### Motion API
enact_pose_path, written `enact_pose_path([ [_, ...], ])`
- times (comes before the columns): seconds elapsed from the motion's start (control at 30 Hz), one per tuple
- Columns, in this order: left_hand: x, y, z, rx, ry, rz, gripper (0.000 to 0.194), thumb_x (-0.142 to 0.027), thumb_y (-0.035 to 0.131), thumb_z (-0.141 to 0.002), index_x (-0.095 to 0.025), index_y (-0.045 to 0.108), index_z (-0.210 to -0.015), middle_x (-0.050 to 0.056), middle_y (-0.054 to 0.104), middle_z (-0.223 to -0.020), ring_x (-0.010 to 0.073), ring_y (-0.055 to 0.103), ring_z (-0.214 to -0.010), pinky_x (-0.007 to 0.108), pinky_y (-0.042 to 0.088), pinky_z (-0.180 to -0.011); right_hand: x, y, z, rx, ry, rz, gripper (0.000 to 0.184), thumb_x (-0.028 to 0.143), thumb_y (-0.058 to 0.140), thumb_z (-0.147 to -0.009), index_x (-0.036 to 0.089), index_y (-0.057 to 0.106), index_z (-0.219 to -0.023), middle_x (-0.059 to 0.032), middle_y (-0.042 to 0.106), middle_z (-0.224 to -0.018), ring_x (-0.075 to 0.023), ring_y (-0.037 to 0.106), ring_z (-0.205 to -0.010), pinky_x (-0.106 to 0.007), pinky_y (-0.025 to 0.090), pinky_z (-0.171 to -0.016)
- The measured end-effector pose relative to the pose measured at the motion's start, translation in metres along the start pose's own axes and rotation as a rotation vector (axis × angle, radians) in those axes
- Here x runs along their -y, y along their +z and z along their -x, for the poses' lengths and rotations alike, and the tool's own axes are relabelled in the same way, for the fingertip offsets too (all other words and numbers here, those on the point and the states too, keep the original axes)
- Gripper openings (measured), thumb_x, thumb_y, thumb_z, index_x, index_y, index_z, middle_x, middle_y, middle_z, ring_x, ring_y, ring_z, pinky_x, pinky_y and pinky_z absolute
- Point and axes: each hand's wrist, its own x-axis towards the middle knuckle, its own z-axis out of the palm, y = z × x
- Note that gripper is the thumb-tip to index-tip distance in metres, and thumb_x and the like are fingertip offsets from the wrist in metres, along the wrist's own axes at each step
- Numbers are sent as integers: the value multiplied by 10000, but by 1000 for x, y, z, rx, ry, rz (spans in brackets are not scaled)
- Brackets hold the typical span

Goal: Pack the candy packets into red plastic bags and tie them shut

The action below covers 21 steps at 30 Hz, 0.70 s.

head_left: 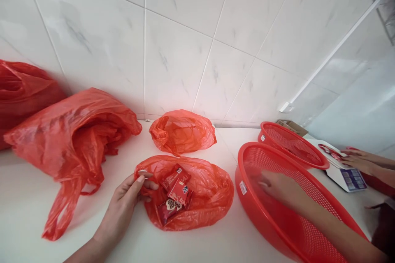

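My left hand pinches the rim of a small red plastic bag lying open on the white table. Inside the bag lie several red snack packets. My right hand reaches down into a large red mesh basket on the right; its fingers are blurred and I cannot make out anything in them.
Another knotted red bag sits behind, and two big red bags lie at the left against the tiled wall. A second red basket stands further right. Another person's hands rest by a scale at the right edge.
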Motion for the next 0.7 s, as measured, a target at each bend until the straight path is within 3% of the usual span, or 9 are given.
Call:
enact_pose_path([
  [0.13,-2,2,1,5,15,13,354,-501,614,-775,-187,653,-935,54,696,-776,196,602,-735,265,500,-625,44,-35,4,-146,-85,17,338,428,452,-849,232,282,-632,23,408,-560,-138,382,-506,-267,234,-441],
  [0.2,-2,2,2,10,13,17,354,-498,602,-786,-181,650,-939,57,696,-776,195,601,-742,266,497,-637,78,-45,12,-140,-173,-37,368,435,464,-850,227,257,-628,30,393,-551,-127,374,-499,-256,253,-431],
  [0.3,-1,1,3,26,15,22,344,-487,584,-807,-180,637,-952,58,695,-778,192,597,-746,264,491,-646,125,-48,15,-48,-302,-62,328,369,513,-828,223,299,-627,41,454,-558,-111,413,-489,-237,281,-445],
  [0.4,0,0,2,52,29,19,325,-476,558,-832,-187,622,-967,49,690,-774,185,588,-750,260,485,-657,150,-43,7,-54,-402,-16,162,335,569,-794,242,442,-757,29,576,-670,-134,522,-556,-241,309,-484],
  [0.5,-1,0,2,63,34,20,319,-479,542,-841,-195,616,-968,39,686,-769,184,587,-737,261,482,-651,151,-36,7,-72,-425,34,200,373,596,-785,262,515,-931,3,636,-771,-177,592,-640,-257,348,-522],
  [0.7,-1,0,1,59,26,29,330,-483,551,-833,-185,625,-954,50,691,-786,183,588,-735,260,483,-655,108,-9,39,217,-397,193,10,261,558,-787,267,565,-782,-5,676,-732,-213,633,-636,-300,365,-528],
])
